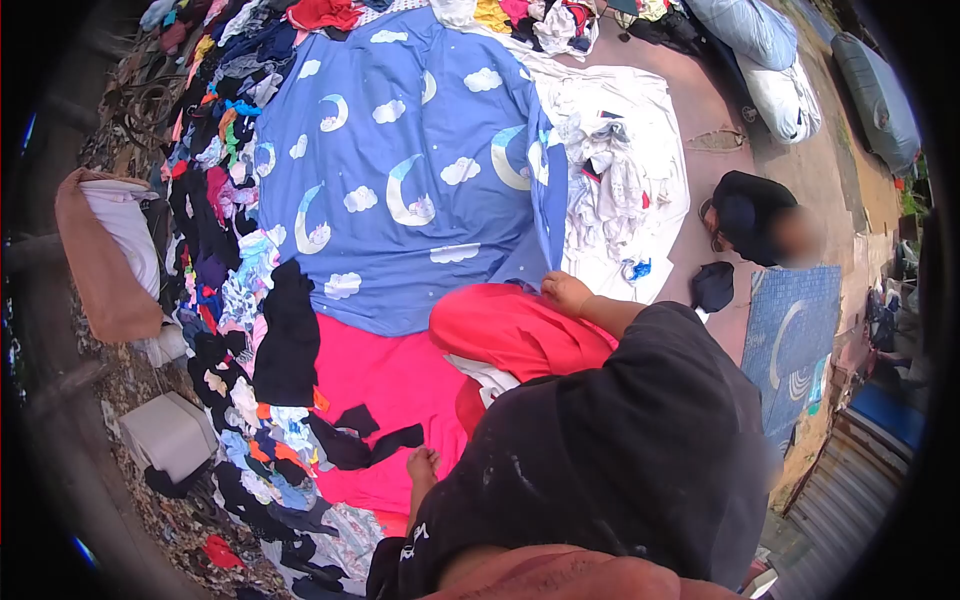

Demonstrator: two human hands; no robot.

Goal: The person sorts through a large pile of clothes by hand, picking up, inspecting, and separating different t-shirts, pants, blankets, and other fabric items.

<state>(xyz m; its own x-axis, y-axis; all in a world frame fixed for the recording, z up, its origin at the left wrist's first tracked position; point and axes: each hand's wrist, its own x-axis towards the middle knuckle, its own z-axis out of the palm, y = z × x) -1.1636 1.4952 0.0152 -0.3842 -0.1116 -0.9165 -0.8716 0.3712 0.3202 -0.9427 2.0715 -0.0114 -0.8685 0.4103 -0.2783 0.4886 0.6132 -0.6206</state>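
A blue bedsheet (440, 140) printed with clouds and crescent moons lies spread out in front of me, its surface wrinkled. My right hand (567, 293) is closed at the sheet's near right corner, fingers pinching its edge. Lower down, my left hand (423, 465) is curled over a bright pink-red cloth (370, 375); whatever its fingers may hold is hidden. Just above that hand lies a black garment (370, 445) with a narrow strip-like end. My red-trousered leg (520, 325) is bent beside the sheet's lower edge.
Heaped mixed clothes (235, 270) run along the left side. White cloth (640, 110) with crumpled white garments lies right of the sheet. Another person (750, 220) in dark clothing sits farther right, near a blue mat (790, 340). Stuffed sacks (875, 105) stand at upper right.
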